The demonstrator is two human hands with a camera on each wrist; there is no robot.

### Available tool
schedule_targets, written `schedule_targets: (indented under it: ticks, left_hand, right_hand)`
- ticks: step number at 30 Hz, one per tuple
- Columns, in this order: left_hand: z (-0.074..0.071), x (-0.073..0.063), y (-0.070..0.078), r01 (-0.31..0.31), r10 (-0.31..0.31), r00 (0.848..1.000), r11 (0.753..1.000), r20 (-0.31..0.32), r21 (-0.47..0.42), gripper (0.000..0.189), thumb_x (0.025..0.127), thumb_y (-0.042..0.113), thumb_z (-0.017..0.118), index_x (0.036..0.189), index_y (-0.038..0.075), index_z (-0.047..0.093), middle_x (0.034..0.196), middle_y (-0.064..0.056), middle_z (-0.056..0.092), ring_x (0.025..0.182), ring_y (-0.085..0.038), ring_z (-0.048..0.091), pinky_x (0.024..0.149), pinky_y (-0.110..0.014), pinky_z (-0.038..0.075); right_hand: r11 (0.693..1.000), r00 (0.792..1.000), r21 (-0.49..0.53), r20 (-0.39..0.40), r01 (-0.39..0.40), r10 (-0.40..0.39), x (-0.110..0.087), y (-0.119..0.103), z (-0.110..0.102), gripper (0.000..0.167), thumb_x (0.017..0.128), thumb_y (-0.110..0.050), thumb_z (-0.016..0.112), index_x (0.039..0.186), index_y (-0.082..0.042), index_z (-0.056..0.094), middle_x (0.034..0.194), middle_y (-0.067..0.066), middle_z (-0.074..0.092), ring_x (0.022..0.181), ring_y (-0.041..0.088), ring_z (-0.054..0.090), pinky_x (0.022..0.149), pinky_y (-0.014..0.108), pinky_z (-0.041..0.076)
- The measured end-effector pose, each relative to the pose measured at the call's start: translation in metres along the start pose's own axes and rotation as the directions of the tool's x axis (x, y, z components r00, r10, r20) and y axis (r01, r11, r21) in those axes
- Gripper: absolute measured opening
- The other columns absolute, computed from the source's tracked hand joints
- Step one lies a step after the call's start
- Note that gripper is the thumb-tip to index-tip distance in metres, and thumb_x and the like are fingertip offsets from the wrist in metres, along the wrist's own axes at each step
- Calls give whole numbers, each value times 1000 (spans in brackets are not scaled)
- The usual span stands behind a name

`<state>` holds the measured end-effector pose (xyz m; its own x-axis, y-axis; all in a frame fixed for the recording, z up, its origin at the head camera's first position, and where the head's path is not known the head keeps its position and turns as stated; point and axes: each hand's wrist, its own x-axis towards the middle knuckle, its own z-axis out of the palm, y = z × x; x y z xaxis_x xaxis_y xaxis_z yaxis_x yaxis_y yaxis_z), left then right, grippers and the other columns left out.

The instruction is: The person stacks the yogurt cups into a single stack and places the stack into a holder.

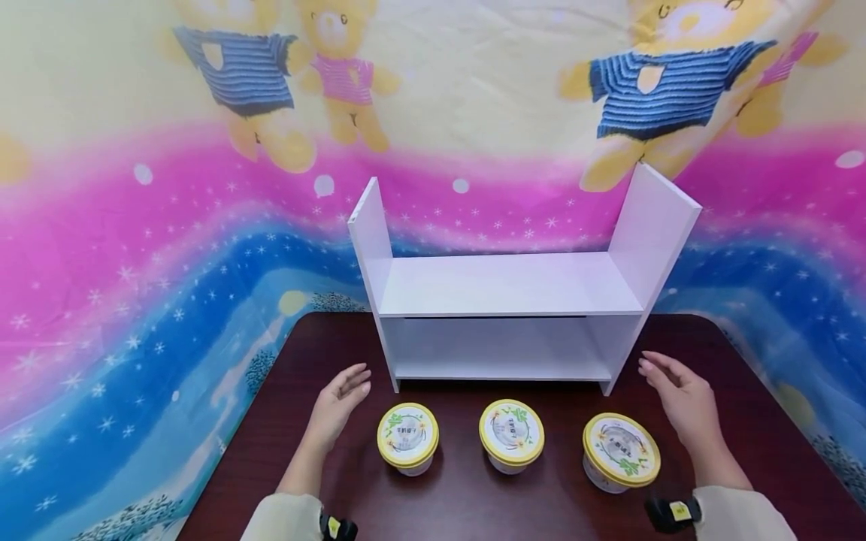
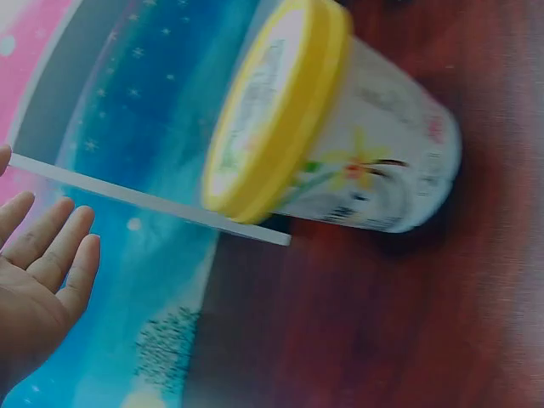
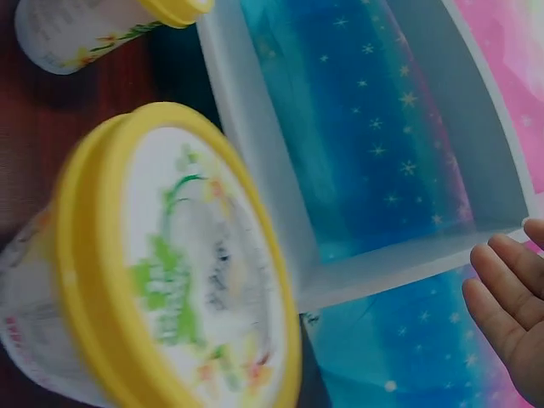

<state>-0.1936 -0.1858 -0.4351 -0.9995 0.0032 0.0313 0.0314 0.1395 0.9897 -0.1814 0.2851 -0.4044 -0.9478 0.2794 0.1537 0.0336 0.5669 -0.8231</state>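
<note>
Three white tubs with yellow-rimmed printed lids stand upright in a row on the dark table: a left tub (image 1: 408, 436), a middle tub (image 1: 511, 433) and a right tub (image 1: 620, 451). My left hand (image 1: 341, 402) is held beside the left tub, holding nothing, its fingers relaxed. To the right of the right tub is my right hand (image 1: 683, 402), also holding nothing, fingers loosely bent. In the left wrist view the left tub (image 2: 365, 144) shows its flower print, apart from the fingers (image 2: 64, 255). The right wrist view shows the right tub's lid (image 3: 204, 272) up close.
Behind the tubs stands a white two-level shelf (image 1: 507, 285) with tall side panels. The dark red-brown table (image 1: 473, 507) carries everything. A cloth backdrop (image 1: 169, 300) printed with bears and snowflakes hangs behind and beside the table.
</note>
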Motion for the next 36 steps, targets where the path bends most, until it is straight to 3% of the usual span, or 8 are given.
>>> schedule_targets:
  ticks: [6, 13, 19, 22, 25, 28, 33, 36]
  left_hand:
    - [5, -13, -22, 10, -10, 1000, 999, 8, -51, 49, 83, 11, 57, 126, -1, 38, 122, -22, 44, 110, -31, 43, 88, -37, 36]
    - [9, -25, -46, 4, -1, 998, 998, 55, -61, 55, 81, 8, 58, 128, -4, 33, 126, -25, 37, 116, -38, 33, 89, -43, 33]
    - [11, -35, -58, 0, 5, 997, 998, 79, -64, 63, 77, 4, 60, 130, -5, 27, 128, -27, 33, 117, -42, 28, 90, -51, 27]
    - [13, -40, -64, 28, -23, 995, 998, 94, -55, 70, 74, 5, 65, 132, -4, 25, 130, -28, 29, 118, -42, 27, 91, -54, 23]
    - [16, -44, -70, 56, -49, 991, 997, 121, -54, 78, 71, 6, 68, 133, -2, 22, 132, -28, 26, 119, -41, 25, 91, -54, 24]
    - [20, -47, -75, 65, -54, 986, 996, 161, -64, 84, 70, 5, 69, 135, -2, 16, 134, -28, 20, 120, -41, 23, 90, -53, 26]
    - [29, -53, -86, 29, -25, 986, 999, 167, -24, 90, 68, 5, 71, 136, -1, 12, 134, -27, 22, 118, -41, 26, 89, -54, 26]
    - [34, -55, -92, 21, -19, 991, 1000, 131, -14, 91, 67, 5, 72, 136, 1, 13, 133, -24, 27, 119, -36, 26, 91, -53, 25]
  right_hand:
    - [998, 998, 7, 0, -59, 59, -13, 10, 6, 53, 87, -42, 44, 125, -5, 44, 108, -1, 54, 86, -10, 43, 74, 25, 44]
    - [994, 994, 44, -4, -104, 105, -26, 25, 16, 54, 85, -42, 48, 122, -3, 47, 105, -11, 54, 85, -14, 40, 64, 7, 36]
    - [991, 993, 51, -3, -121, 121, -32, 35, 19, 55, 84, -42, 51, 119, 0, 48, 100, -18, 52, 82, -18, 39, 64, 6, 35]
    - [989, 988, -2, 25, -151, 151, -34, 38, 19, 59, 82, -46, 50, 121, -2, 47, 110, -3, 55, 88, -10, 43, 66, 10, 36]
    - [984, 981, -36, 74, -175, 177, -37, 46, 20, 64, 81, -49, 49, 125, -3, 43, 121, 15, 47, 105, 11, 45, 80, 26, 39]
    - [980, 975, -68, 105, -189, 195, -39, 55, 21, 64, 81, -48, 50, 127, -4, 40, 126, 19, 41, 115, 30, 36, 85, 42, 34]
    - [972, 955, -145, 206, -187, 214, -45, 61, 18, 72, 80, -50, 52, 131, -3, 33, 131, 26, 27, 118, 44, 20, 85, 59, 21]
    - [969, 951, -174, 224, -177, 214, -48, 65, 19, 73, 78, -48, 55, 131, -4, 32, 131, 27, 28, 117, 40, 24, 85, 53, 26]
